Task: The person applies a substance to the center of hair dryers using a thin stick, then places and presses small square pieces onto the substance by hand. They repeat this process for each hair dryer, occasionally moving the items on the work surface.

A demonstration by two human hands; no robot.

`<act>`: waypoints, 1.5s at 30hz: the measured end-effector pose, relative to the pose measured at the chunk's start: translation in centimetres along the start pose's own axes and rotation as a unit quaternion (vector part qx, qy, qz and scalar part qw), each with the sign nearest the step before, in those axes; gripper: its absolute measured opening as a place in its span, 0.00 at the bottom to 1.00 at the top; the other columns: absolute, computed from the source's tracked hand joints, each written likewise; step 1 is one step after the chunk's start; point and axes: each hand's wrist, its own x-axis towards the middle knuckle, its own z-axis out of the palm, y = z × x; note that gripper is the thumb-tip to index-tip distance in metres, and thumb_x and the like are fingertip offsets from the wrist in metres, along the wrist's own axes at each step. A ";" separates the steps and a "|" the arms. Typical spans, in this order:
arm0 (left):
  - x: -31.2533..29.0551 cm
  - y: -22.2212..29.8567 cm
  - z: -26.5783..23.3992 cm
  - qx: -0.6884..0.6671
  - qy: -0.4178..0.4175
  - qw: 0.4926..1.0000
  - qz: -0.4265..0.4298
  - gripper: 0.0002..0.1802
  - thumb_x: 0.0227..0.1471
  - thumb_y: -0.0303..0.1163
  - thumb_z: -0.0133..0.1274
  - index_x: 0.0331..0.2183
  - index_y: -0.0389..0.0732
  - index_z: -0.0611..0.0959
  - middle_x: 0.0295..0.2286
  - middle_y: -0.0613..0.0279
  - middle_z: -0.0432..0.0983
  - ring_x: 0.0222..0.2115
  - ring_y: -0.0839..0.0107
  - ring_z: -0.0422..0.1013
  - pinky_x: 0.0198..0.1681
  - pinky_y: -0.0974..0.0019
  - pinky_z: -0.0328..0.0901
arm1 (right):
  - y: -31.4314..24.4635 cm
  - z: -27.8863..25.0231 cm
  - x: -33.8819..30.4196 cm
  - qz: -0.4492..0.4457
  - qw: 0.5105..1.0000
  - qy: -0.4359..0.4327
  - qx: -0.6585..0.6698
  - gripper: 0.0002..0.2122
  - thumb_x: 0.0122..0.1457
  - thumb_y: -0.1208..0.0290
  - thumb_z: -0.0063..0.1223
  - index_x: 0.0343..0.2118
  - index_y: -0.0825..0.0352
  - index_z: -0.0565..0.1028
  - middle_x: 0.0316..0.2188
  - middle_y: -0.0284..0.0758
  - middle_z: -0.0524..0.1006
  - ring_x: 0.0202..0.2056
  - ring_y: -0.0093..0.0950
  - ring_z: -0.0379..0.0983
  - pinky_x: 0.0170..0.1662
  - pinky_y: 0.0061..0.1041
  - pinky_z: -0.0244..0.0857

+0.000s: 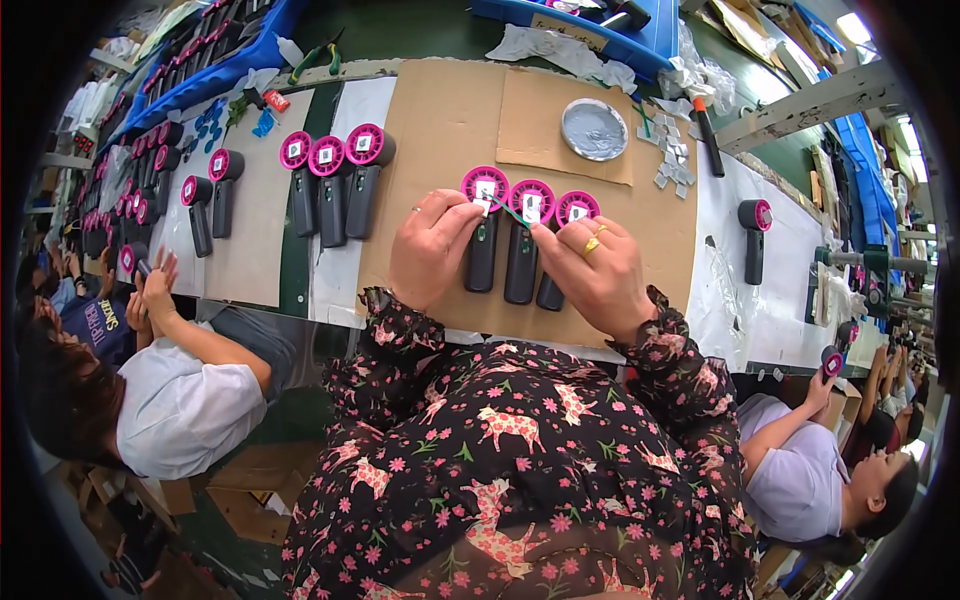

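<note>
Three handheld fans with pink round grilles and dark grey handles lie side by side on the cardboard in front of me. Pinched in my right hand is a thin green stick, its far end at the white square centre of the left fan. My left hand is closed at that fan's head, thumb and finger pressed together; what they hold, if anything, is too small to make out. The middle fan lies between my hands. Part of the right fan is hidden under my right hand.
Beyond the fans, a round tin of grey paste sits on a cardboard piece, near small clear squares. Three more fans lie to the left, one fan to the right. Co-workers sit at both sides.
</note>
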 end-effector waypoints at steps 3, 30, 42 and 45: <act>0.0 0.1 -0.1 -0.001 0.007 1.000 0.006 0.10 0.57 0.21 0.68 0.42 0.38 0.89 0.38 0.58 0.82 0.39 0.58 0.80 0.41 0.58 0.75 | 0.2 0.8 -0.1 -0.033 0.998 -0.027 -0.042 0.15 0.55 0.79 0.67 0.48 0.71 0.84 0.30 0.30 0.71 0.30 0.28 0.75 0.34 0.32 0.69; 0.2 -0.5 -0.2 0.045 0.032 0.998 0.024 0.09 0.55 0.27 0.70 0.38 0.42 0.87 0.38 0.64 0.83 0.41 0.60 0.78 0.51 0.54 0.69 | 0.5 -0.4 -0.6 -0.020 0.998 -0.055 -0.014 0.15 0.55 0.80 0.68 0.46 0.68 0.84 0.29 0.29 0.70 0.31 0.27 0.75 0.34 0.32 0.68; 0.2 -0.7 -0.1 0.052 0.039 0.997 0.030 0.09 0.54 0.27 0.71 0.37 0.42 0.87 0.36 0.64 0.83 0.40 0.60 0.78 0.51 0.54 0.69 | 0.1 -0.9 -1.2 0.003 1.000 -0.021 -0.010 0.13 0.57 0.80 0.68 0.46 0.70 0.85 0.29 0.30 0.72 0.29 0.25 0.73 0.34 0.30 0.68; 0.1 -0.7 -0.1 0.052 0.037 0.997 0.032 0.09 0.54 0.27 0.71 0.37 0.43 0.87 0.36 0.64 0.83 0.40 0.60 0.78 0.51 0.54 0.69 | -0.1 -0.6 -1.4 0.104 0.992 0.013 0.068 0.11 0.60 0.80 0.68 0.46 0.71 0.86 0.28 0.29 0.73 0.29 0.23 0.71 0.33 0.28 0.65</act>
